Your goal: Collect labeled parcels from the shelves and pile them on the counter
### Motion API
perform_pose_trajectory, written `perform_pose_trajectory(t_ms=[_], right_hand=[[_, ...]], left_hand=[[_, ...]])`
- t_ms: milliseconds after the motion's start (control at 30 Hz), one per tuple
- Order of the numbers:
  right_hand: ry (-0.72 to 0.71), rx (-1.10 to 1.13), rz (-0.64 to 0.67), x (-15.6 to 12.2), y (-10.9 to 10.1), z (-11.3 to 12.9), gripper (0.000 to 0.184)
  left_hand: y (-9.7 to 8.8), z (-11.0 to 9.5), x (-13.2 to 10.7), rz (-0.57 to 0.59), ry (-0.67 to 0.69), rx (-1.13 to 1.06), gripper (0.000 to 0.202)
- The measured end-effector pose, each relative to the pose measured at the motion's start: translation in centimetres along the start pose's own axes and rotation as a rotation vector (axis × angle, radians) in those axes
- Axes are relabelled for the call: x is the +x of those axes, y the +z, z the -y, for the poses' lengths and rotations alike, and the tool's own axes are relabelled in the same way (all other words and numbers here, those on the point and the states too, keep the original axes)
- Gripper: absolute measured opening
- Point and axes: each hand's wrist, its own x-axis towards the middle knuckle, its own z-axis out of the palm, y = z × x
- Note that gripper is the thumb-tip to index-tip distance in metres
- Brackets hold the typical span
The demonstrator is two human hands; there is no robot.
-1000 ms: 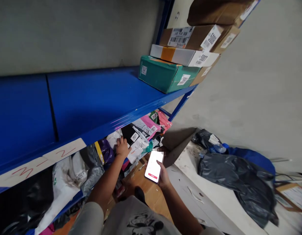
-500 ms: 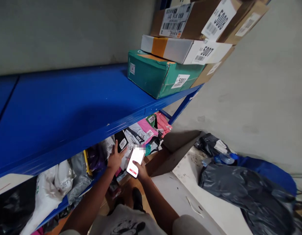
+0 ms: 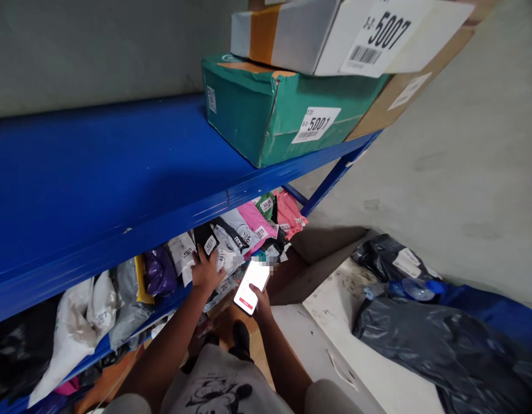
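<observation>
A smartphone with a bright white screen and a red bar near its bottom is in my right hand, the thumb lying over the screen. My left hand is open, fingers spread, over the row of bagged parcels on the lower shelf. Its fingertips reach the black parcel labelled 4031 and the grey-white parcel labelled 4017; whether they press on them I cannot tell. Left of the hand stands a pale parcel labelled 4035. A pink parcel labelled 1015 lies farther right.
Above the parcels runs a blue shelf bearing a green box and a white box at its right end. Purple and white bags stand at left. Dark plastic bags lie on a white surface at right.
The view has moved closer to the boxes, which appear larger. My left hand's fingers have shifted slightly among the parcels. The smartphone stays in my right hand.
</observation>
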Motion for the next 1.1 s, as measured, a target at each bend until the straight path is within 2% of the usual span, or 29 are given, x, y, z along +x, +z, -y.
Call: perform_pose_trajectory(t_ms=[100,400,500,600,700,900,1100], right_hand=[[-0.011,-0.01,-0.005,0.2,-0.5,0.1,0.065],[-0.086,-0.17,0.096,0.0,-0.1,-0.8,0.056],[-0.1,-0.236,0.136,-0.8,-0.6,-1.1,0.06],[-0.074,-0.305,0.189,-1.3,-0.5,-1.7,0.064],[-0.027,-0.354,0.224,-0.6,0.3,-2.6,0.065],[0.041,-0.41,0.259,1.8,2.7,-3.8,0.065],[-0.024,-0.509,0.361,3.1,4.5,-2.4,0.067]], left_hand=[[0.0,0.7,-0.5,-0.02,0.055,0.025,0.067],[0.3,2.3,-1.4,-0.106,0.217,0.008,0.058],[0.3,2.3,-1.6,-0.097,0.232,0.015,0.061],[-0.1,2.3,-1.7,-0.057,0.208,0.021,0.051],[-0.5,2.4,-1.9,-0.059,0.198,-0.007,0.042],[-0.2,3.2,-2.9,-0.102,0.13,-0.009,0.044],[0.1,3.0,-3.1,-0.136,0.112,-0.02,0.044]])
